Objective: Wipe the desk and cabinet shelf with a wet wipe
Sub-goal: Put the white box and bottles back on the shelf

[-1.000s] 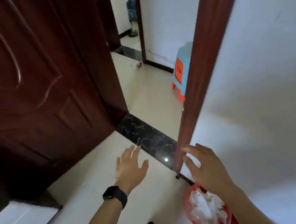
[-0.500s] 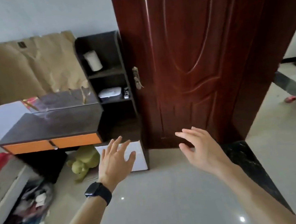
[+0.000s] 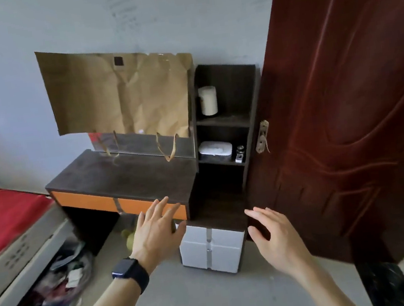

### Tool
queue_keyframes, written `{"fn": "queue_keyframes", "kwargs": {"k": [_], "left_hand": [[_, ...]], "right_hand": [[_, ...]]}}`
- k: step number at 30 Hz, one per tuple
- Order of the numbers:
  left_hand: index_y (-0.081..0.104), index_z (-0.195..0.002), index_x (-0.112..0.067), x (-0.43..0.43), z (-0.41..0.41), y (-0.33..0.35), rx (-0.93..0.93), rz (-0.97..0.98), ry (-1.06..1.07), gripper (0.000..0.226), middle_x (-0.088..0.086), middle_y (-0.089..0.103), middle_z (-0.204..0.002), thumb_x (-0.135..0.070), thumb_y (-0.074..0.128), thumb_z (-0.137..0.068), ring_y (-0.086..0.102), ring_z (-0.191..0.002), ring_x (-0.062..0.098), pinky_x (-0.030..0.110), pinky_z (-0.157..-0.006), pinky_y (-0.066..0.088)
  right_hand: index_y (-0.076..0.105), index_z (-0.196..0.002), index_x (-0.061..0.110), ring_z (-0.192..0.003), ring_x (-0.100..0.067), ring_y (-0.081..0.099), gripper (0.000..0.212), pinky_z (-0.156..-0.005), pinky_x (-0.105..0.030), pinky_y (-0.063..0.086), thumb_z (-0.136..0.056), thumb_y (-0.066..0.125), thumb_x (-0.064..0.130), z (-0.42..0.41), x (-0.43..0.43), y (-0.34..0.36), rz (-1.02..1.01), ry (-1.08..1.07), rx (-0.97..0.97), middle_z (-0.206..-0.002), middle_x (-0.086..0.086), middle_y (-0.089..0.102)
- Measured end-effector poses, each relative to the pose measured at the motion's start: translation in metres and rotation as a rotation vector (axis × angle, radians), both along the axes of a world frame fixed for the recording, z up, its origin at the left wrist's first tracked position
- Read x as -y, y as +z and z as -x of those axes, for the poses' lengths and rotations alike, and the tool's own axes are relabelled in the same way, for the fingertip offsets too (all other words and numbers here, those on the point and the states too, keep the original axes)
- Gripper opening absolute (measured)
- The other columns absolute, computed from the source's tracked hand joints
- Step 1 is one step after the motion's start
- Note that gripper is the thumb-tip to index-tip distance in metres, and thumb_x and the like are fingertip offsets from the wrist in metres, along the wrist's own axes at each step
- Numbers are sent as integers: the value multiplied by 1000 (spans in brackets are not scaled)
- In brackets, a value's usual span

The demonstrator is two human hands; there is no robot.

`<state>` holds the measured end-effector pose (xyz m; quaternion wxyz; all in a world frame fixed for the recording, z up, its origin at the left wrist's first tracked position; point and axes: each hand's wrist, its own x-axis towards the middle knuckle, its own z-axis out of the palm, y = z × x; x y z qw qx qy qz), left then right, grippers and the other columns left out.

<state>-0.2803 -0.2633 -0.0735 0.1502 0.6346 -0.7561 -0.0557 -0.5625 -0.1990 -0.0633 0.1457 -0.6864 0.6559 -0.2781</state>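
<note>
A dark desk (image 3: 127, 175) with orange drawer fronts stands against the wall. To its right rises a dark open cabinet shelf (image 3: 222, 122). A white pack of wet wipes (image 3: 215, 149) lies on the cabinet's middle shelf. My left hand (image 3: 158, 231), with a dark watch on the wrist, is stretched out with straight fingers in front of the desk's right drawer. Just right of the low cabinet top, my right hand (image 3: 275, 238) hovers, its fingers relaxed. Neither hand holds anything.
A dark red door (image 3: 349, 107) stands open right beside the cabinet. Brown paper (image 3: 121, 91) covers the mirror above the desk. A white roll (image 3: 208, 100) and a small bottle (image 3: 240, 153) sit on the shelves. A red-covered bed (image 3: 1, 217) and floor clutter (image 3: 63, 276) lie left.
The view has swung from the doorway to the desk and cabinet, which are now closer. Both hands stay raised and empty in front of me.
</note>
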Motion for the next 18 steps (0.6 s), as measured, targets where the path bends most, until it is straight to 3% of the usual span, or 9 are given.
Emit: {"fn": "queue_keyframes", "kwargs": {"k": [5,9,15,18], "left_hand": [[37,-148,-38,66,-16,-6,-11,-45,-21,56,-4,25,-161,-59,40,-95,14,-151,22,47,-121,16],[37,-148,-36,119,-10,-21,-55,-87,-61,57,-3,27,-161,-58,40,-96,16,-150,22,45,-119,17],[33,-150,-35,222,13,-55,-55,-203,-89,57,-4,23,-162,-56,39,-96,13,-151,21,46,-121,15],[33,-149,-34,272,27,-69,-20,-269,-82,57,-2,24,-162,-54,40,-97,14,-150,23,47,-121,16]], "right_hand": [[56,-136,33,-138,-11,35,40,-109,-13,18,-96,58,31,-22,58,-8,-25,-11,-11,-141,11,53],[55,-136,35,-133,-4,38,41,-98,3,16,-96,57,32,-24,106,-26,-89,-33,25,-137,17,52],[54,-135,39,-128,-2,44,39,-104,-16,30,-96,57,35,-15,204,-70,-176,-52,104,-130,28,48],[57,-133,35,-126,-5,47,38,-105,-21,34,-96,58,33,-5,259,-88,-225,-61,128,-134,21,54]]}}
